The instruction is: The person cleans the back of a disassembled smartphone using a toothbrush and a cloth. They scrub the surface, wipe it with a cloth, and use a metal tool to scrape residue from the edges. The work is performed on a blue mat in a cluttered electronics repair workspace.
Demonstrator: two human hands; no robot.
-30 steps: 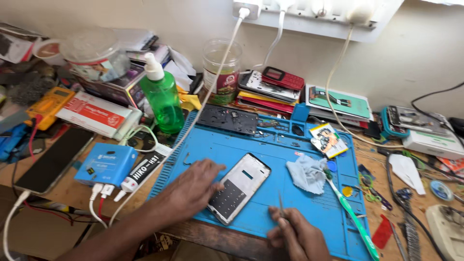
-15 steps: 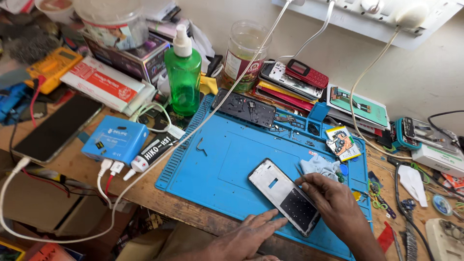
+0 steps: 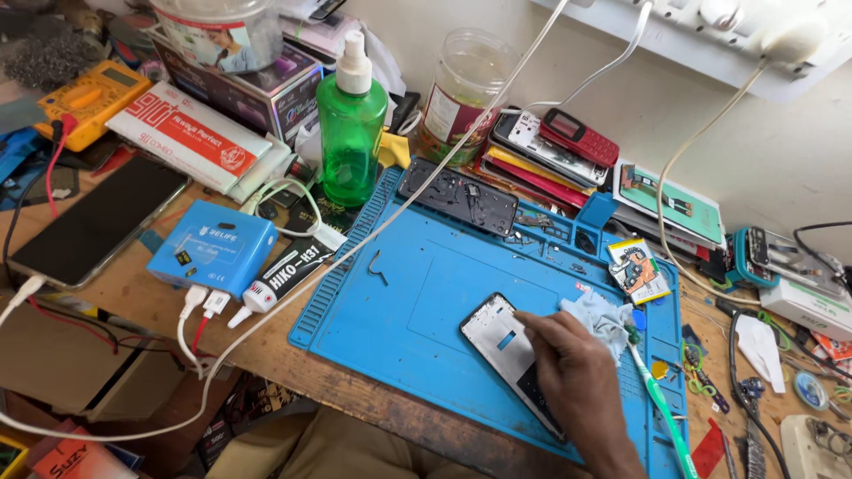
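Counted on bench: one blue work mat (image 3: 417,293), one green spray bottle (image 3: 351,133), one clear jar (image 3: 468,93), one yellow multimeter (image 3: 89,99), one blue box (image 3: 211,246), one glue tube (image 3: 282,275), one toothbrush (image 3: 658,406). Noted one hand (image 3: 577,381) in view, on one opened phone (image 3: 510,350). Stacked phones at rear too overlapped to count.

The right hand (image 3: 577,372) hides the phone's (image 3: 506,346) lower end.

The surface (image 3: 373,399) is worn, rough wood. On it lies a matt blue rubbery mat (image 3: 426,302), ribbed along its edges. The phone frame (image 3: 506,341) looks smooth pale plastic, the cloth (image 3: 596,318) soft and crumpled, the green bottle (image 3: 351,133) glossy translucent plastic.
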